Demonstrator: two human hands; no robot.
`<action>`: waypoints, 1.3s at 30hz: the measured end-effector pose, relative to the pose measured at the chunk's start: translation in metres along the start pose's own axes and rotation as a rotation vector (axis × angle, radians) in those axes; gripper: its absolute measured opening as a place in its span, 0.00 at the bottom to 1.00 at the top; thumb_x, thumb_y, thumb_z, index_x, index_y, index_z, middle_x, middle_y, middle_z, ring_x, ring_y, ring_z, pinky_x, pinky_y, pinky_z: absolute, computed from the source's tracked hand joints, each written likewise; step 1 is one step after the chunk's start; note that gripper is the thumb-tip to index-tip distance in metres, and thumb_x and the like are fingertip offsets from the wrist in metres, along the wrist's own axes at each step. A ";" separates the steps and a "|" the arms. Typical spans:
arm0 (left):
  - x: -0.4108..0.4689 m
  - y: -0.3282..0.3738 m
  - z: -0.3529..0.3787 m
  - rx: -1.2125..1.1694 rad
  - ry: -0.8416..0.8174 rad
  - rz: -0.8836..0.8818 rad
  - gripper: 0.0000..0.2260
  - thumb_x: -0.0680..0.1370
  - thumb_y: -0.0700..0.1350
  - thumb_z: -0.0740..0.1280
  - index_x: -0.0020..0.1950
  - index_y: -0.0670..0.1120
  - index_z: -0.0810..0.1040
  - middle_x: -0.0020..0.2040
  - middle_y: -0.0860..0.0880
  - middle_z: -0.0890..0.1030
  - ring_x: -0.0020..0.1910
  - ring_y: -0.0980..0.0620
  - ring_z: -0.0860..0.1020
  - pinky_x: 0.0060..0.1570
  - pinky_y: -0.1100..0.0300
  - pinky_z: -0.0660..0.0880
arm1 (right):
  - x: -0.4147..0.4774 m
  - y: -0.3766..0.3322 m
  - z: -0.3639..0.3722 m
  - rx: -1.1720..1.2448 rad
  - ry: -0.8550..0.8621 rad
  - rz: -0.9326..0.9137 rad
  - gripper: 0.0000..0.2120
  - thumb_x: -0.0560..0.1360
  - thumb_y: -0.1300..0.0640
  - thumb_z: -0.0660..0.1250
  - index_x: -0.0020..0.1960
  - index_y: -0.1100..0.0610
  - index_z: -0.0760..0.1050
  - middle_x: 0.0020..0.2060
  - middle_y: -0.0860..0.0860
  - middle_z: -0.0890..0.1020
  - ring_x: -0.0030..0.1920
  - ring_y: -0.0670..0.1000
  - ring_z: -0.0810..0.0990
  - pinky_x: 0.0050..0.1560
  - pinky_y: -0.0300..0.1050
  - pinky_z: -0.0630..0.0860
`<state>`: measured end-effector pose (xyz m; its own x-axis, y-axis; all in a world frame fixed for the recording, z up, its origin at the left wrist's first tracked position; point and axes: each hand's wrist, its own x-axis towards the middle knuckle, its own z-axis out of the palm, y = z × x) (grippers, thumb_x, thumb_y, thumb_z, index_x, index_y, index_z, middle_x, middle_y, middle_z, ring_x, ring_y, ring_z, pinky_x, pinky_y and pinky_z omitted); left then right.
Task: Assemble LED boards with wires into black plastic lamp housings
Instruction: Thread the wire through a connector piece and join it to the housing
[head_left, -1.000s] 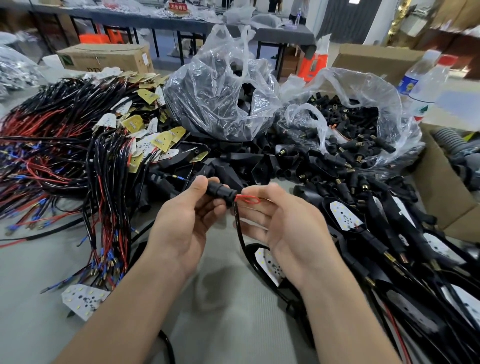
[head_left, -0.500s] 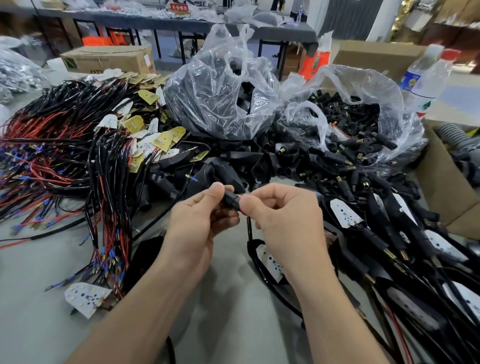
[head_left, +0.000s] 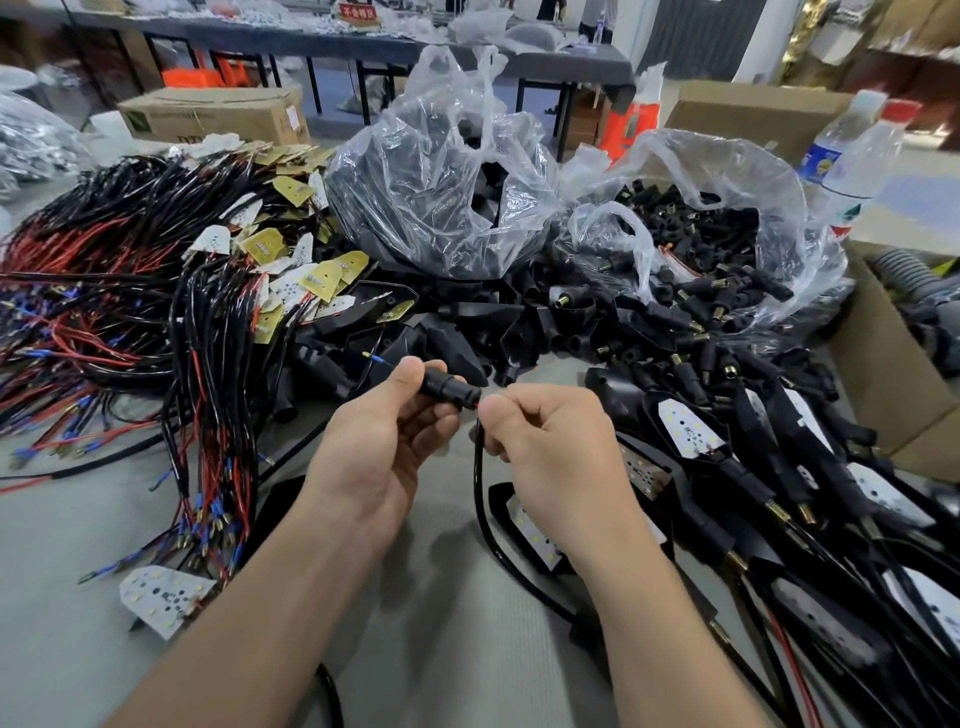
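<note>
My left hand (head_left: 384, 441) pinches a small black tubular stem piece (head_left: 447, 388) between thumb and fingers at table centre. My right hand (head_left: 550, 441) pinches the wire (head_left: 480, 499) right at the stem's right end; a bit of red shows there, and the black sheathed wire hangs down from my fingers. The wire runs down to a black lamp housing with a white LED board (head_left: 535, 530) lying under my right wrist. A loose white LED board (head_left: 161, 597) lies at lower left.
A tangle of red and black wires with boards (head_left: 156, 291) fills the left. Two plastic bags of black parts (head_left: 447, 208) (head_left: 717, 249) stand behind. Loose black housings (head_left: 467, 332) lie mid-table, assembled lamps (head_left: 779, 493) at right. A water bottle (head_left: 852, 161) and cardboard boxes are at right.
My right hand closed in on the stem's end and the loop of red wire beside it has nearly vanished into the stem. Both hands stay together at the same spot.
</note>
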<state>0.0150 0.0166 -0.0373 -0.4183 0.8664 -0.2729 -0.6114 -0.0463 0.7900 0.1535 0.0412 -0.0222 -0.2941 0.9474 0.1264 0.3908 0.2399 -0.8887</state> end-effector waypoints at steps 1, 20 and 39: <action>-0.001 -0.001 0.001 0.003 -0.009 0.006 0.19 0.83 0.47 0.65 0.36 0.46 0.88 0.39 0.45 0.85 0.31 0.56 0.81 0.31 0.66 0.79 | 0.000 0.000 0.002 -0.011 -0.003 -0.009 0.17 0.79 0.54 0.67 0.34 0.63 0.74 0.31 0.60 0.77 0.31 0.53 0.70 0.36 0.53 0.72; -0.002 0.001 -0.002 0.039 -0.043 0.059 0.18 0.83 0.46 0.65 0.38 0.46 0.89 0.40 0.43 0.85 0.32 0.55 0.81 0.32 0.66 0.79 | 0.001 0.003 0.001 0.478 0.070 0.123 0.08 0.72 0.65 0.75 0.36 0.56 0.85 0.32 0.54 0.85 0.34 0.48 0.82 0.43 0.45 0.82; -0.002 0.002 0.000 0.018 -0.001 0.056 0.19 0.83 0.46 0.65 0.35 0.48 0.88 0.37 0.47 0.85 0.30 0.57 0.81 0.30 0.67 0.78 | -0.001 -0.002 0.012 0.470 0.217 0.137 0.08 0.74 0.57 0.77 0.36 0.55 0.85 0.30 0.53 0.85 0.31 0.50 0.83 0.38 0.48 0.82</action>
<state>0.0150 0.0145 -0.0349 -0.4506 0.8634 -0.2271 -0.5750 -0.0861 0.8136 0.1426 0.0371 -0.0260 -0.0613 0.9974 0.0389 -0.0345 0.0368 -0.9987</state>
